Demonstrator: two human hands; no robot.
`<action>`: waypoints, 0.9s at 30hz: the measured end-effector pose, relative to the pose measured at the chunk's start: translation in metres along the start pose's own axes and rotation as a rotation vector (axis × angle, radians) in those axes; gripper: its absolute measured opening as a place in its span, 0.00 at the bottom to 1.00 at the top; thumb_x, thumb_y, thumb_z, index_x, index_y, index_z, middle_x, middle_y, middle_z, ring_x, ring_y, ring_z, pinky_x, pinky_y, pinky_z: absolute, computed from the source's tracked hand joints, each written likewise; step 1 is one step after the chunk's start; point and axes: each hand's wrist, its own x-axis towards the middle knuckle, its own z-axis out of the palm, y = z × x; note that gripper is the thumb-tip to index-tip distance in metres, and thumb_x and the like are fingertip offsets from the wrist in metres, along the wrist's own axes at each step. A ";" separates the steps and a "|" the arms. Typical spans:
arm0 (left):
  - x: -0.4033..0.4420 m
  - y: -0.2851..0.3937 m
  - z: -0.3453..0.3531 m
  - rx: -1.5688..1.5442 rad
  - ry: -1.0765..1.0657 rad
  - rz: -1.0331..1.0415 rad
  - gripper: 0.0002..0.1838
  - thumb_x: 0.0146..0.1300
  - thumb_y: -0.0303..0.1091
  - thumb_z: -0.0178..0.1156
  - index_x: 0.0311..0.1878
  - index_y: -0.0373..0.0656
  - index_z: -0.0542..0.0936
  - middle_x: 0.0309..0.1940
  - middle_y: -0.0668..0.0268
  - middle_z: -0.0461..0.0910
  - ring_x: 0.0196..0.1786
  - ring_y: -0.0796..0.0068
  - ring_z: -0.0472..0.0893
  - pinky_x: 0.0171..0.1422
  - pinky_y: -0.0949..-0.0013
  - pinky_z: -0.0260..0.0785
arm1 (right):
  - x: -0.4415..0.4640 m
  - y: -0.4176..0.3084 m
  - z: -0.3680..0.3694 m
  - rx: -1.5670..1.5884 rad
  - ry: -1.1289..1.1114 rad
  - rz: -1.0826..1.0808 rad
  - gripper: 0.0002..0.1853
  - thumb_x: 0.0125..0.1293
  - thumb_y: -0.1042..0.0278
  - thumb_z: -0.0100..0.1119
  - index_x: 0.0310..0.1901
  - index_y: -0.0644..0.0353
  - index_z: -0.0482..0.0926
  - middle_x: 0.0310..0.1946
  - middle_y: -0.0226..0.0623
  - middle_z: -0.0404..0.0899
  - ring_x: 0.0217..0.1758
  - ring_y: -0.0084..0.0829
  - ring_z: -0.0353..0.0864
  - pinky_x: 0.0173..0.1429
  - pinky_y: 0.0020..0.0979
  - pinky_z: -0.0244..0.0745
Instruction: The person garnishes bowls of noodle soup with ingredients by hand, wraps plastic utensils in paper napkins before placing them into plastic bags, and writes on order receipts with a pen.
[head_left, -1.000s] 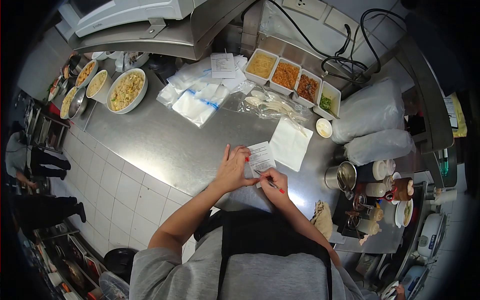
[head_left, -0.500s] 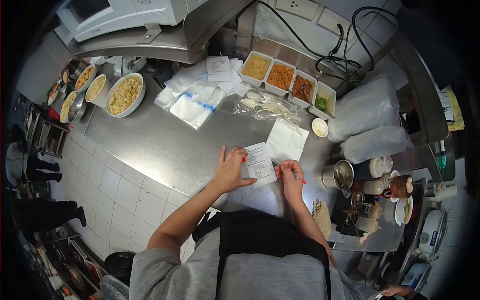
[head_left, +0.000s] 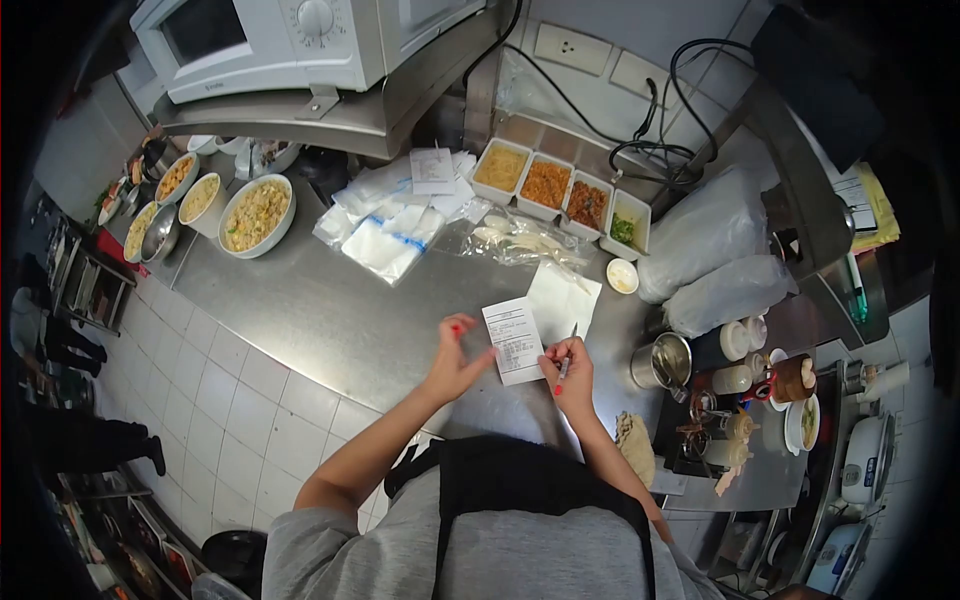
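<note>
My right hand [head_left: 570, 374] is closed round a pen [head_left: 561, 384] with a red end, its tip pointing away from me. The thumb of that hand also rests on the lower right edge of a printed paper slip [head_left: 513, 340], and seems to pinch it. Just left of the slip is my left hand [head_left: 456, 358], fingers apart and slightly blurred, with something small and red at a fingertip. A sheet of white paper [head_left: 565, 300] lies on the steel counter [head_left: 330, 300] beyond the slip.
Several trays of toppings [head_left: 545, 185] line the back, beside large plastic bags [head_left: 705, 235]. Clear bags [head_left: 390, 240] lie behind the slip; bowls of fried rice [head_left: 257, 216] stand at left. A metal pot [head_left: 655, 362] and bottles crowd the right. A microwave [head_left: 270, 45] overhangs the back left.
My left hand has let go of the slip and moved a little left. The right hand has shifted onto the slip's edge, and the pen has turned more upright in the view.
</note>
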 end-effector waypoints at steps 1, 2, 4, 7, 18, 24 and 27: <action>0.000 -0.009 0.005 -0.279 0.107 -0.065 0.23 0.62 0.35 0.61 0.47 0.42 0.56 0.50 0.59 0.65 0.55 0.64 0.74 0.66 0.53 0.59 | 0.002 -0.009 -0.004 0.076 0.000 0.009 0.15 0.55 0.84 0.61 0.32 0.58 0.63 0.30 0.32 0.73 0.32 0.19 0.71 0.38 0.21 0.69; 0.002 -0.005 0.004 -0.413 0.127 -0.081 0.11 0.71 0.29 0.48 0.46 0.43 0.55 0.47 0.58 0.65 0.54 0.63 0.74 0.59 0.63 0.67 | 0.004 -0.021 -0.008 0.153 0.000 0.015 0.16 0.55 0.85 0.61 0.32 0.57 0.62 0.31 0.32 0.73 0.34 0.18 0.70 0.39 0.20 0.69; 0.001 0.005 0.004 -0.539 0.106 -0.213 0.09 0.72 0.30 0.45 0.45 0.44 0.55 0.47 0.58 0.65 0.51 0.63 0.76 0.58 0.62 0.69 | 0.010 -0.052 -0.016 0.191 0.023 -0.014 0.16 0.55 0.83 0.63 0.31 0.56 0.62 0.31 0.32 0.73 0.33 0.17 0.69 0.39 0.19 0.68; 0.005 -0.003 0.013 -0.732 0.057 -0.184 0.06 0.73 0.33 0.43 0.45 0.48 0.57 0.46 0.61 0.68 0.49 0.62 0.77 0.54 0.63 0.70 | 0.041 -0.114 -0.033 0.234 0.026 -0.184 0.17 0.55 0.82 0.64 0.30 0.56 0.62 0.32 0.33 0.74 0.34 0.17 0.69 0.40 0.19 0.68; 0.031 0.058 -0.005 -0.571 0.019 -0.095 0.09 0.72 0.31 0.44 0.44 0.48 0.53 0.45 0.58 0.68 0.44 0.62 0.81 0.46 0.69 0.73 | 0.174 -0.396 -0.144 0.393 0.318 -0.918 0.17 0.54 0.76 0.66 0.30 0.55 0.62 0.30 0.30 0.75 0.31 0.17 0.70 0.35 0.20 0.67; 0.078 0.159 -0.024 -0.591 0.072 0.464 0.21 0.61 0.31 0.58 0.46 0.46 0.53 0.52 0.55 0.61 0.62 0.57 0.65 0.68 0.49 0.55 | 0.136 -0.338 -0.097 0.033 -0.032 -0.729 0.15 0.52 0.81 0.63 0.28 0.57 0.63 0.28 0.32 0.75 0.33 0.19 0.72 0.39 0.23 0.70; 0.065 0.155 -0.034 -0.150 0.111 0.735 0.32 0.49 0.32 0.70 0.45 0.46 0.54 0.54 0.53 0.62 0.62 0.51 0.65 0.69 0.49 0.54 | 0.092 -0.191 -0.041 0.050 -0.224 -0.283 0.13 0.52 0.83 0.61 0.28 0.58 0.64 0.26 0.29 0.73 0.32 0.17 0.70 0.38 0.22 0.68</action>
